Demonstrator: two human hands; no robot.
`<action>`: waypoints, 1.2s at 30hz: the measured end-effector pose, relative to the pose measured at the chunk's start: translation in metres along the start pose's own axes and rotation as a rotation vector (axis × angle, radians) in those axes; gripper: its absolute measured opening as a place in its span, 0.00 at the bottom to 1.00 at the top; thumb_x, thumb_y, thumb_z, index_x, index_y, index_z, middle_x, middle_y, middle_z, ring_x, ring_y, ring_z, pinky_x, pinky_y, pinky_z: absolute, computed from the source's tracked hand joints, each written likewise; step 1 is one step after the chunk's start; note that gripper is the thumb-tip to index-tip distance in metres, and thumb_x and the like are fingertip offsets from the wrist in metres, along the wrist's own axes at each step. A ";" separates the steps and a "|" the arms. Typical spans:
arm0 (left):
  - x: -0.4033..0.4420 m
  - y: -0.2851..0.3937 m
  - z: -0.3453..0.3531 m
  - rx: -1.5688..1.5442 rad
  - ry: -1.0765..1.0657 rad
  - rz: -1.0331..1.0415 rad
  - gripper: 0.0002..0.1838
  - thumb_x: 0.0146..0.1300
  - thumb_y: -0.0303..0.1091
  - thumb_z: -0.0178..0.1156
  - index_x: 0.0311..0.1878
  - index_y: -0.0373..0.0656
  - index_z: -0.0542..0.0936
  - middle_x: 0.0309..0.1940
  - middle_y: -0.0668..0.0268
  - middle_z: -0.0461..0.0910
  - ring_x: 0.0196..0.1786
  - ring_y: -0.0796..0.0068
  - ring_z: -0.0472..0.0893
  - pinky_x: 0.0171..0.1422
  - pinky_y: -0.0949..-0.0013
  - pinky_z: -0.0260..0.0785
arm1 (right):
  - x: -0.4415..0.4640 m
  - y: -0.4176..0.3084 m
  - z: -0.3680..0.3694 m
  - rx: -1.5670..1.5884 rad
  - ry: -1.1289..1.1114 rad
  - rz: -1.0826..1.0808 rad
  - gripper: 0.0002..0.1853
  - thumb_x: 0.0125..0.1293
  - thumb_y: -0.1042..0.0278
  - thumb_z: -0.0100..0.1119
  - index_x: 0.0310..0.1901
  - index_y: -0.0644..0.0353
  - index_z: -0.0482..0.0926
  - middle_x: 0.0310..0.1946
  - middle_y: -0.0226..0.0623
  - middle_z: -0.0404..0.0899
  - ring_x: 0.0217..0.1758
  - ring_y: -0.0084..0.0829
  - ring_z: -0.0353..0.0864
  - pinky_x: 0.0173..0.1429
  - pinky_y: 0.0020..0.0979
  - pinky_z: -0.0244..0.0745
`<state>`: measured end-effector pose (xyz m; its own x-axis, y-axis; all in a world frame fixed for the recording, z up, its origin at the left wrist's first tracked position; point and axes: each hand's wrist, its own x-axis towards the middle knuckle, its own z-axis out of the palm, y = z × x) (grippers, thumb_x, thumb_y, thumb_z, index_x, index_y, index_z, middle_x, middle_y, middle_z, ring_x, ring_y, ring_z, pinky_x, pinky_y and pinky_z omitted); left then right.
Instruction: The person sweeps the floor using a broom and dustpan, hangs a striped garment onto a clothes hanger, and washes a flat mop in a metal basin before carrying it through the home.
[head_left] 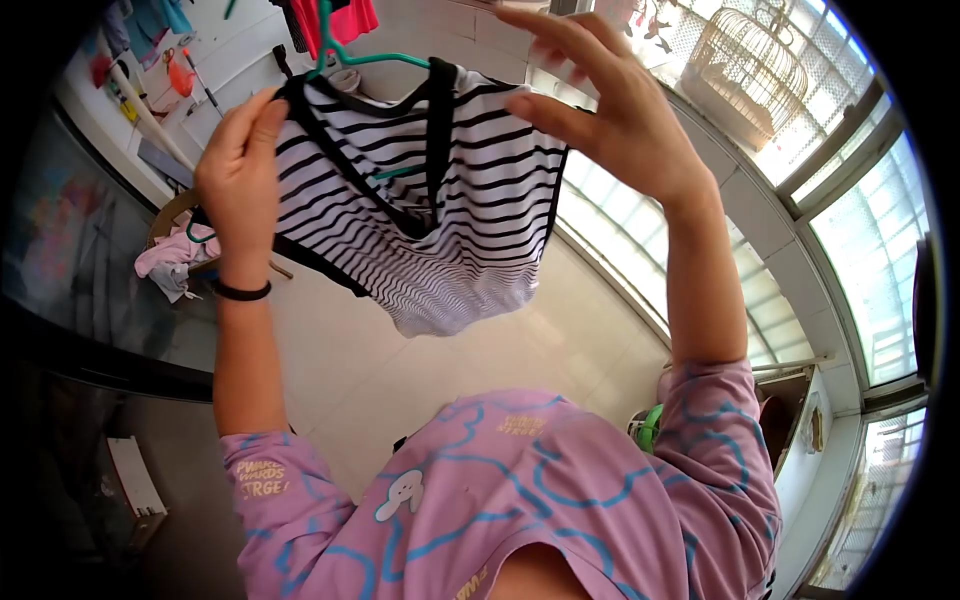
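A black-and-white striped V-neck top [490,180] with black trim hangs in front of me on a green hanger [385,57]. My left hand [240,180], with a black band at the wrist, is closed on the top's left shoulder, thumb against the black edging. Beside the right shoulder, my right hand [625,115] is raised with thumb and fingers apart, holding nothing. Its thumb tip overlaps the striped cloth in view; whether it touches I cannot tell. Part of the hanger is hidden inside the top.
Pink and dark clothes [345,25] hang behind the top. A wire birdcage [745,75] stands by the windows on the right. At left are a dark glossy panel [100,230] and a chair holding pink cloth [175,250]. Pale tiled floor [560,340] lies below.
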<state>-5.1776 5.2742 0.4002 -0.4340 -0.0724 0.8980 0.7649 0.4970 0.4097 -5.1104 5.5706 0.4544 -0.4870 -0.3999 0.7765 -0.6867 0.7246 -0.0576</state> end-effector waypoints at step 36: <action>0.037 0.047 0.014 -0.065 -0.351 0.079 0.14 0.65 0.43 0.58 0.44 0.42 0.79 0.27 0.71 0.81 0.26 0.84 0.74 0.32 0.78 0.65 | -0.031 0.030 -0.068 0.011 -0.038 0.206 0.11 0.67 0.60 0.54 0.45 0.57 0.79 0.30 0.37 0.81 0.32 0.24 0.80 0.40 0.27 0.74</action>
<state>-5.1641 5.3075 0.4504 -0.5003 0.2705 0.8225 0.8265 0.4323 0.3606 -5.0792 5.6425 0.4709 -0.6376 -0.2647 0.7234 -0.5763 0.7870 -0.2200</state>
